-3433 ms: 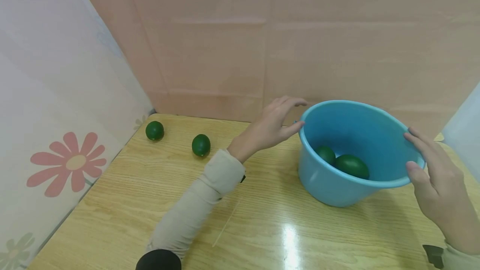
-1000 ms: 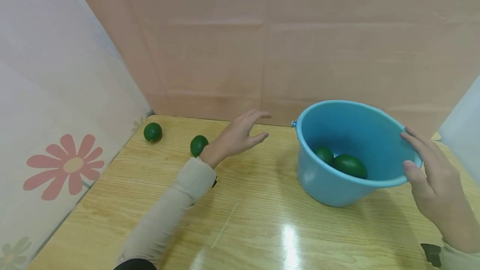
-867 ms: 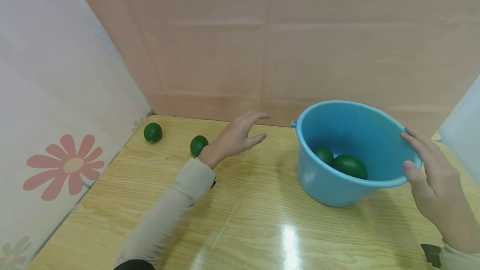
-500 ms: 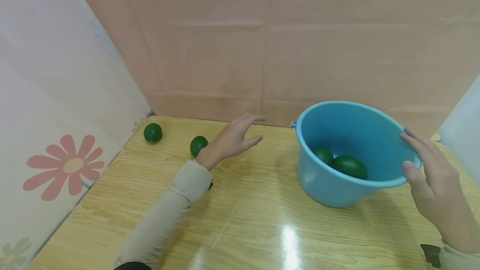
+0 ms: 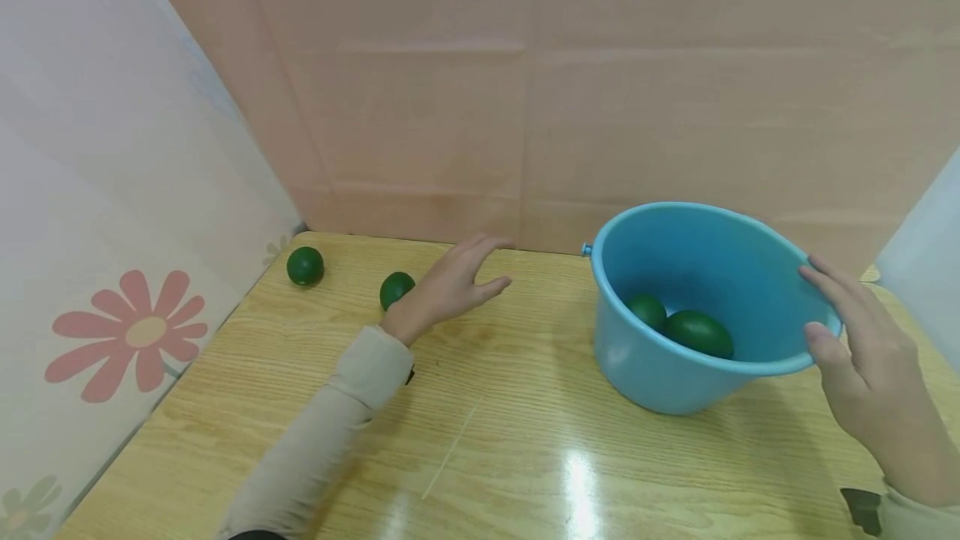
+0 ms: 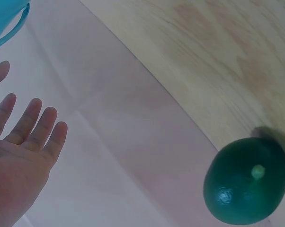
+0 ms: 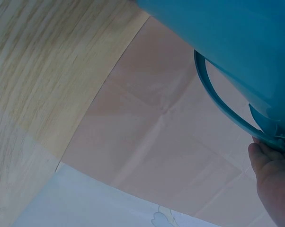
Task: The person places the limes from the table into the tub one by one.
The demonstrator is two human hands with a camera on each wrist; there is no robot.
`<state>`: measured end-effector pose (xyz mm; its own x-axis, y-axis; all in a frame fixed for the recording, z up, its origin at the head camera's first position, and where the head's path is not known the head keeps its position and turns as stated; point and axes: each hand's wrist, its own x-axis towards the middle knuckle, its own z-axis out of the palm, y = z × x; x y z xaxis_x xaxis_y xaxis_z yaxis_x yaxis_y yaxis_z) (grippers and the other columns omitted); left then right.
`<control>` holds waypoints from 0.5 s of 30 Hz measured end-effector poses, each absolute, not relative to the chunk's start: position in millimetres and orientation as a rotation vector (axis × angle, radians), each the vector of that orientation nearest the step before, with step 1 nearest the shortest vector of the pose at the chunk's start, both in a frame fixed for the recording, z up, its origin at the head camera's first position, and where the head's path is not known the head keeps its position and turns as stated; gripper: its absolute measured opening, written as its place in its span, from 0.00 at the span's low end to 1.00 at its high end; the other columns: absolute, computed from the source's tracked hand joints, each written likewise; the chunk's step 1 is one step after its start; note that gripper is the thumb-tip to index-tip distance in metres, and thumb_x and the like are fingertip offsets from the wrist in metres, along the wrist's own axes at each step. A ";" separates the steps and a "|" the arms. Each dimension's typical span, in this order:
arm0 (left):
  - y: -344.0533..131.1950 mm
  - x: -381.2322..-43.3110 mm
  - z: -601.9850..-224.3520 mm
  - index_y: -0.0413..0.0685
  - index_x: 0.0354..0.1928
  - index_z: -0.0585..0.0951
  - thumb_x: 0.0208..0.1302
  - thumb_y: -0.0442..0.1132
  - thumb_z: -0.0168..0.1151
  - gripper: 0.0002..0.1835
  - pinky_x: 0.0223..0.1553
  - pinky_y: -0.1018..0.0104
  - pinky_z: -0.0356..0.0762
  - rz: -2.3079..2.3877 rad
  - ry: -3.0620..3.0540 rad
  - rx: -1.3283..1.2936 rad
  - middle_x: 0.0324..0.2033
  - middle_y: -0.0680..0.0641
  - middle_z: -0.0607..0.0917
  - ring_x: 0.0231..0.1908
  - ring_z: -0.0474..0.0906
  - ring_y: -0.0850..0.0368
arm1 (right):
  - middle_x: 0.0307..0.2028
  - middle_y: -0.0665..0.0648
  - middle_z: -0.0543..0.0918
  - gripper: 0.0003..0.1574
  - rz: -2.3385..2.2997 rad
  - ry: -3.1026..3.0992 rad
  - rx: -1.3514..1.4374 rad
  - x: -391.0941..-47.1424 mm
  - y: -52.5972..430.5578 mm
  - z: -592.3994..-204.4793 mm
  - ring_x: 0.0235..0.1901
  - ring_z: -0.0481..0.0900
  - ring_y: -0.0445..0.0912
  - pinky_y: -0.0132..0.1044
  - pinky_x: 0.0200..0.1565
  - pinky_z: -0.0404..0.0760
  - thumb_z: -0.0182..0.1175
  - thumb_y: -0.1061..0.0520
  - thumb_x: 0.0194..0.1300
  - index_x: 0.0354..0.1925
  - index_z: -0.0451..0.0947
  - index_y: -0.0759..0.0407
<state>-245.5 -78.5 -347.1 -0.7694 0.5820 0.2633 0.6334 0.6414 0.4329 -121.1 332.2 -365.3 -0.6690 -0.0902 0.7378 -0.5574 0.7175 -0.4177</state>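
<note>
My left hand (image 5: 442, 286) hovers over the table with thumb and fingers spread, holding nothing. Behind its wrist, one smooth dark green oval fruit (image 5: 394, 288) is partly covered; the left wrist view shows a green fruit (image 6: 246, 182) with a pale stem spot. Another green fruit (image 5: 305, 266) lies farther left, near the corner. On the right side stands a light blue plastic bucket (image 5: 652, 382), its mouth leaning rightward, with two green fruits (image 5: 697, 333) inside. My right hand (image 5: 873, 365) grips the right rim; in the right wrist view its fingers curl by the bucket's handle (image 7: 223, 106).
The wooden table (image 5: 517, 440) ends at a pinkish-brown cloth backdrop (image 5: 525, 107) behind it. A pale wall sheet with a printed flower (image 5: 146, 332) borders the left side. Another pale sheet (image 5: 926, 257) is at the far right.
My left hand has moved away from the bucket's left rim, leftward and slightly nearer, until it partly covers the nearer fruit. My right hand and the bucket stay almost in place.
</note>
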 end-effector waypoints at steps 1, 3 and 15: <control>-79.6 -245.5 -347.8 0.48 0.67 0.70 0.69 0.43 0.63 0.27 0.68 0.54 0.70 -0.787 -2.758 -1.019 0.65 0.48 0.75 0.67 0.70 0.52 | 0.73 0.42 0.64 0.28 0.836 -2.202 0.488 -121.1 332.3 -365.4 0.72 0.58 0.29 0.18 0.69 0.51 0.43 0.57 0.76 0.68 0.66 0.70; -81.8 -245.7 -349.2 0.49 0.68 0.70 0.69 0.43 0.63 0.27 0.68 0.54 0.70 -0.782 -2.769 -1.008 0.64 0.48 0.75 0.67 0.70 0.52 | 0.73 0.42 0.64 0.28 0.840 -2.204 0.486 -121.1 332.3 -365.6 0.72 0.57 0.29 0.19 0.69 0.51 0.43 0.57 0.76 0.68 0.66 0.70; -93.8 -247.3 -354.2 0.50 0.68 0.70 0.69 0.43 0.64 0.28 0.67 0.54 0.70 -0.769 -2.807 -0.952 0.65 0.50 0.74 0.67 0.69 0.52 | 0.73 0.55 0.66 0.30 0.855 -2.189 0.501 -119.8 328.1 -359.9 0.73 0.59 0.33 0.21 0.70 0.54 0.43 0.59 0.73 0.68 0.66 0.70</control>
